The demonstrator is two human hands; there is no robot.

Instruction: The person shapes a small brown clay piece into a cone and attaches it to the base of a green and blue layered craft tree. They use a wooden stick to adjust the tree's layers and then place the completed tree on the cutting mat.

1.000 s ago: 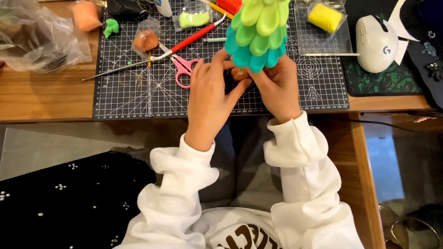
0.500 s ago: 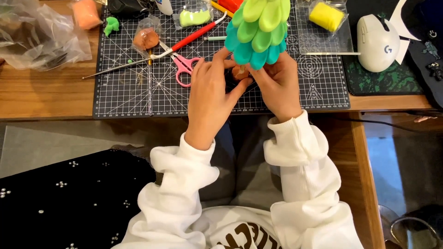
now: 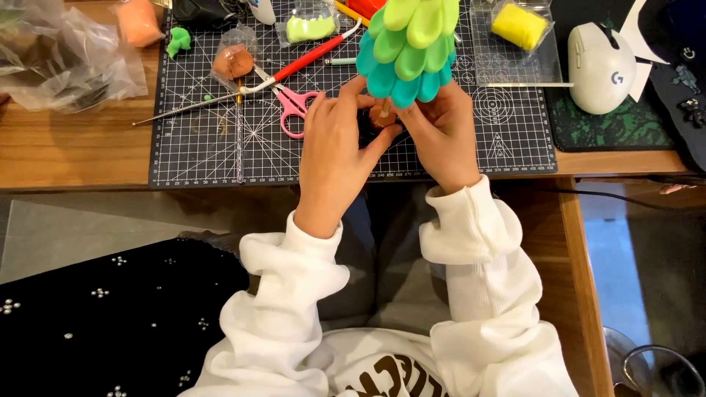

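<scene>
Upper centre of frame: left hand (image 3: 334, 147) and right hand (image 3: 441, 132), fingers curled, pinch a brown clay lump (image 3: 381, 117) at the base of a green-to-teal clay tree (image 3: 408, 44) above the cutting mat (image 3: 220, 154). Pink scissors (image 3: 294, 103) lie just left; a white mouse (image 3: 601, 66) sits upper right.

This looks like a hobby craft desk in a home or study. A wooden desk (image 3: 73, 158) carries a dark gridded cutting mat (image 3: 220, 158) strewn with craft gear: pink-handled scissors (image 3: 294, 103), a red-handled tool (image 3: 309, 59), and small clear packets of modelling clay in orange (image 3: 234, 60), pale green (image 3: 309, 28) and yellow (image 3: 518, 26). At the far right, a white computer mouse (image 3: 599, 66) sits on a dark mouse pad (image 3: 625, 129). A crumpled clear plastic bag (image 3: 59, 59) lies far left.
</scene>
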